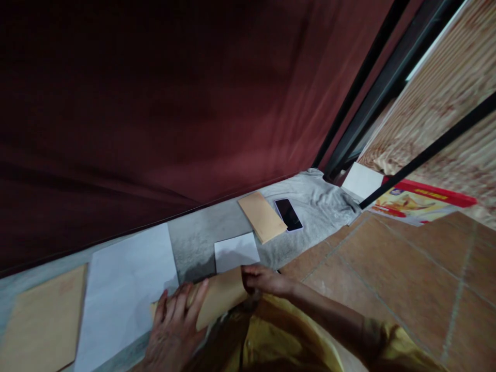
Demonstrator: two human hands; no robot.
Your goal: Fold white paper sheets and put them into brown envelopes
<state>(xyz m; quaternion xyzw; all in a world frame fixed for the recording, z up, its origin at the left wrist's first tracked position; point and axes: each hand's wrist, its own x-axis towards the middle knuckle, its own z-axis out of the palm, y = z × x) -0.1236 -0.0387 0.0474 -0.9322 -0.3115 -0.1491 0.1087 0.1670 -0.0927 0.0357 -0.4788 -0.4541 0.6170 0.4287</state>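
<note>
A brown paper envelope (220, 295) lies near the lower middle, on a grey cloth (201, 235) spread over the floor. My left hand (174, 325) rests on its left part with the fingers stretched flat. My right hand (263, 279) grips the envelope's right end with curled fingers. A small folded white paper (236, 251) lies just beyond the envelope. A large white sheet (124, 289) lies to the left of it, partly under my left hand.
A second brown envelope (262, 217) and a black phone (288, 214) lie farther back on the cloth. Another brown envelope (42, 323) lies at far left. A dark red curtain (174, 103) hangs behind. Brown floor tiles (406, 268), a white card (362, 181) and a colourful printed box (414, 202) are to the right.
</note>
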